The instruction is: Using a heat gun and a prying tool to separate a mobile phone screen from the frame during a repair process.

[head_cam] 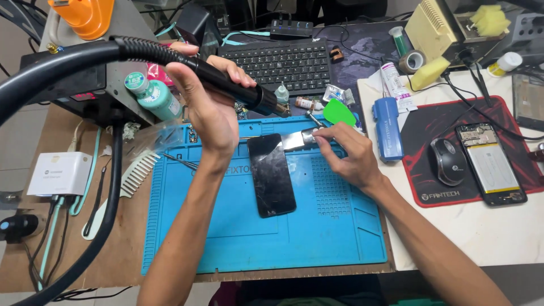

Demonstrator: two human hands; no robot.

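Observation:
My left hand (209,99) grips the black handle of a hot-air gun (226,85), its metal nozzle pointing down-right above the top edge of a black phone (271,174). A thick black hose (56,62) runs from the gun off to the left. The phone lies screen-up on a blue silicone work mat (317,238). My right hand (348,156) holds a flat metal pry blade (297,139) whose tip meets the phone's upper right corner.
A black keyboard (283,62) sits behind the mat. At right are a mouse (446,161) and an opened phone (492,164) on a red-edged pad, plus a blue case (388,127). A teal bottle (153,96), white comb (136,173) and white box (59,173) lie left.

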